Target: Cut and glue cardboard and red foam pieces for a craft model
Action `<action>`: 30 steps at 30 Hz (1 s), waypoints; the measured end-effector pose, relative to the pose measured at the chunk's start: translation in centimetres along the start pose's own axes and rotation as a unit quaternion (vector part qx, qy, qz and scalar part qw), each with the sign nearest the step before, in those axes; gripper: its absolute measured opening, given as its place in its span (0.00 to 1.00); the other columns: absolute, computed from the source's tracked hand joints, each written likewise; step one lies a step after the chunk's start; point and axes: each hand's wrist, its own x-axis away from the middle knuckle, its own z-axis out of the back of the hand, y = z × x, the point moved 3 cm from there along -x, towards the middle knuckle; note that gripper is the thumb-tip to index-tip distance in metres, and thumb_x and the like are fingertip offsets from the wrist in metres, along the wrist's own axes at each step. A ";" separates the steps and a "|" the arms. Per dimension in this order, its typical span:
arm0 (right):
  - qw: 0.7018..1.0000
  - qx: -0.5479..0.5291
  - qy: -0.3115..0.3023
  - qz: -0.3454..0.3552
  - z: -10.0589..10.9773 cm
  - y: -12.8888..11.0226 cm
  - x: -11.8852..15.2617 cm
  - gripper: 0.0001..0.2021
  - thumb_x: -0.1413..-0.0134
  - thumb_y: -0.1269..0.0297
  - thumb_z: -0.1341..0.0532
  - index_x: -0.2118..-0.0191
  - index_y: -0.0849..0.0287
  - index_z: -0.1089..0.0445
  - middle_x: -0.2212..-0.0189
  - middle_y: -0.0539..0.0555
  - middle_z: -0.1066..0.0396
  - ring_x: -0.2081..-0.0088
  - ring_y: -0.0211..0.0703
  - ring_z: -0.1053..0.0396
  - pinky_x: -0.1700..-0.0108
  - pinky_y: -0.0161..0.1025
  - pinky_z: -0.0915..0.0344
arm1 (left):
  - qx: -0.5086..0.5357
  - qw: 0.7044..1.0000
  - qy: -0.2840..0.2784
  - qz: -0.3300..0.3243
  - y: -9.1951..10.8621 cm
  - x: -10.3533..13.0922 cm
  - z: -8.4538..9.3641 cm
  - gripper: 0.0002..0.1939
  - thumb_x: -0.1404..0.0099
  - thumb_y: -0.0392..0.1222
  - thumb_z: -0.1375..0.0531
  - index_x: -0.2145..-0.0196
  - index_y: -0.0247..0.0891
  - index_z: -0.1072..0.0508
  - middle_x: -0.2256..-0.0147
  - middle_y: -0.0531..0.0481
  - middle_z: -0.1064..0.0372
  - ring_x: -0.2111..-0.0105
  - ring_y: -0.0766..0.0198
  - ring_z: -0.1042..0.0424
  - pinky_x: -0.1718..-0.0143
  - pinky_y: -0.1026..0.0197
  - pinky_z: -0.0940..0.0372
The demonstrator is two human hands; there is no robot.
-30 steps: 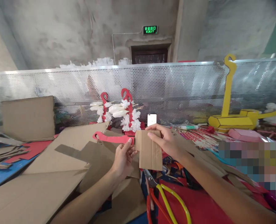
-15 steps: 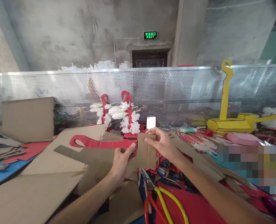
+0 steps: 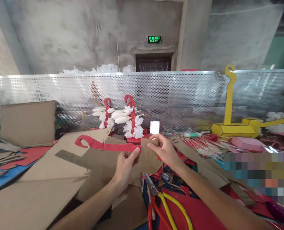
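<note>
My left hand (image 3: 126,164) pinches the right end of a long red strip (image 3: 108,146), whose far left end curls into a hook. Beside that end, my right hand (image 3: 164,149) grips the upper right edge of a small brown cardboard piece (image 3: 148,159) between thumb and fingers. The strip's end meets the cardboard's left edge; whether the two are joined I cannot tell. Below the hands lie scissors (image 3: 153,188) with one yellow and one red handle, blades pointing up and away.
Large cardboard sheets (image 3: 53,169) cover the left. Behind stand red hooked shapes with white paper flowers (image 3: 133,123). A yellow hooked model (image 3: 235,129) and a pink block (image 3: 247,143) sit at the right. A perforated metal barrier (image 3: 72,86) runs across the back.
The hooked end of the red strip has swung slightly right and the strip now sags a little. The cardboard piece has shifted slightly left. Both hands keep their hold.
</note>
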 end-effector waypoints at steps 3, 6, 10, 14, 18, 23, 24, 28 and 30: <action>0.998 -0.046 -0.023 -0.033 0.1 0.5 -0.2 0.18 0.47 0.53 0.32 0.55 0.57 0.32 0.62 0.53 0.27 0.60 0.47 0.29 0.57 0.41 0.33 | 0.012 0.999 0.040 0.006 0.1 -0.3 0.4 0.23 0.50 0.54 0.24 0.70 0.33 0.24 0.72 0.45 0.24 0.69 0.59 0.24 0.61 0.56 0.27; 0.993 -0.074 -0.037 -0.080 0.9 0.8 -0.5 0.20 0.50 0.52 0.31 0.55 0.57 0.32 0.64 0.51 0.27 0.63 0.44 0.29 0.59 0.40 0.34 | 0.062 0.993 0.100 -0.022 0.4 -1.0 1.0 0.24 0.54 0.51 0.22 0.66 0.36 0.25 0.66 0.47 0.24 0.65 0.61 0.25 0.62 0.58 0.28; 0.971 -0.067 -0.161 -0.166 1.5 0.8 -0.1 0.24 0.54 0.48 0.28 0.57 0.58 0.32 0.69 0.50 0.28 0.65 0.44 0.29 0.62 0.39 0.35 | 0.103 0.986 0.124 -0.044 0.9 -1.5 1.3 0.24 0.54 0.50 0.22 0.66 0.39 0.27 0.66 0.52 0.28 0.67 0.65 0.29 0.66 0.61 0.30; 0.921 -0.049 -0.318 -0.221 0.1 0.7 1.8 0.26 0.55 0.49 0.26 0.57 0.58 0.33 0.66 0.51 0.27 0.64 0.44 0.27 0.63 0.38 0.34 | 0.099 0.987 0.107 -0.061 1.3 -1.3 1.1 0.23 0.53 0.50 0.23 0.67 0.39 0.28 0.67 0.54 0.29 0.68 0.66 0.30 0.67 0.62 0.32; 0.876 -0.001 -0.422 -0.233 -2.9 1.0 3.9 0.24 0.56 0.52 0.26 0.59 0.58 0.33 0.67 0.49 0.28 0.67 0.42 0.28 0.69 0.35 0.35 | 0.101 0.988 0.088 -0.084 1.9 -1.4 0.9 0.21 0.51 0.48 0.23 0.67 0.40 0.27 0.66 0.53 0.27 0.68 0.66 0.29 0.66 0.63 0.33; 0.885 0.209 -0.406 -0.084 -5.2 -1.1 4.9 0.20 0.52 0.50 0.27 0.60 0.58 0.27 0.71 0.48 0.28 0.69 0.41 0.31 0.70 0.34 0.43 | 0.096 0.989 0.058 -0.093 2.4 -1.6 0.8 0.18 0.49 0.46 0.24 0.68 0.39 0.26 0.64 0.51 0.27 0.64 0.65 0.27 0.60 0.60 0.29; 0.885 0.241 -0.394 -0.055 -5.2 -1.8 4.8 0.21 0.51 0.49 0.28 0.57 0.58 0.26 0.69 0.50 0.26 0.67 0.43 0.30 0.69 0.35 0.43 | 0.093 0.990 0.059 -0.093 2.3 -1.6 0.8 0.18 0.49 0.46 0.24 0.68 0.39 0.26 0.64 0.51 0.26 0.63 0.64 0.27 0.59 0.59 0.29; 0.899 0.277 -0.337 -0.034 -2.9 -4.0 3.7 0.11 0.42 0.56 0.33 0.58 0.56 0.24 0.65 0.53 0.21 0.63 0.44 0.26 0.64 0.35 0.40 | 0.079 0.992 0.063 -0.080 1.9 -1.7 0.8 0.18 0.53 0.46 0.23 0.69 0.37 0.23 0.65 0.49 0.24 0.63 0.61 0.25 0.58 0.56 0.28; 0.900 0.293 -0.322 -0.027 -1.1 -4.5 2.9 0.07 0.39 0.59 0.36 0.62 0.56 0.24 0.66 0.52 0.21 0.65 0.42 0.26 0.64 0.35 0.40 | 0.075 0.993 0.060 -0.062 1.6 -1.8 0.9 0.18 0.54 0.47 0.22 0.71 0.36 0.23 0.67 0.48 0.23 0.63 0.59 0.25 0.57 0.55 0.28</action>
